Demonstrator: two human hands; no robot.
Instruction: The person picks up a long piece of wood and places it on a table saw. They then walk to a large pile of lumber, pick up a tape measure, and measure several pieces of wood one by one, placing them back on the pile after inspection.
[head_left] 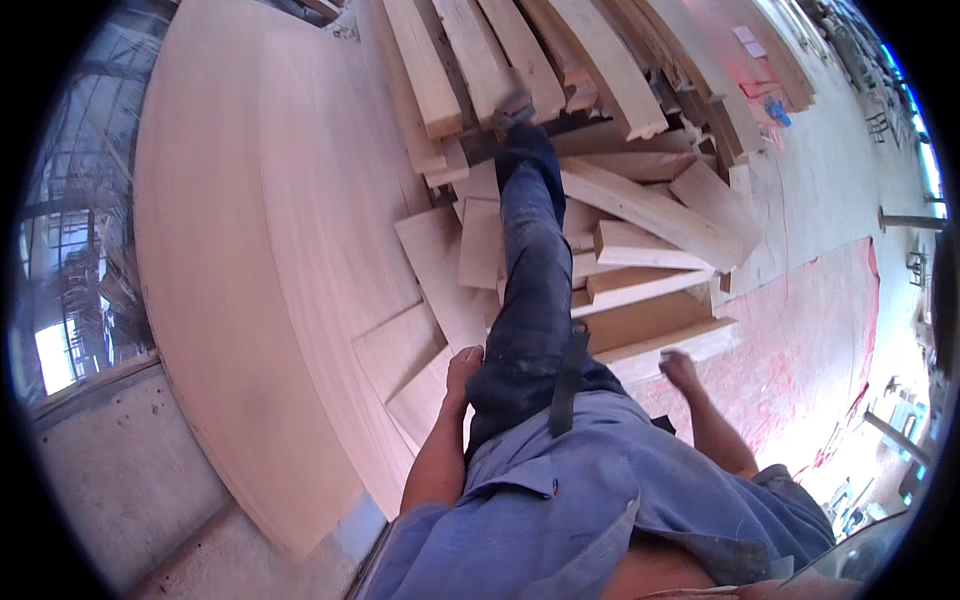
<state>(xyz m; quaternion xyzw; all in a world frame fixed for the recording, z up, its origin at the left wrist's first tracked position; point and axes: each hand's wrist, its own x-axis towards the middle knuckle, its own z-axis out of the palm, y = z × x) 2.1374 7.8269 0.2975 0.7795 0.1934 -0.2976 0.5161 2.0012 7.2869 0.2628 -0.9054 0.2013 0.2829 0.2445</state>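
Note:
My left hand (463, 366) hangs beside my thigh, its fingers curled closed and partly turned from view. No object shows in it. My right hand (679, 370) is held out from my right hip, small and slightly blurred, in a loose fist with nothing visible in it. A pale plank (672, 346) lies just beyond that hand. My leg in dark trousers (528, 270) stretches forward over a jumble of cut boards (650, 205). The shoe (515, 108) is blurred, at the near ends of stacked timber beams (425, 75).
Along the left runs a large, smooth sheet of wood (250, 260). Several short board pieces (400, 345) lie between it and my leg. To the right, a reddish sheet (800, 340) covers part of the floor. A blue item (776, 111) lies beyond the timber.

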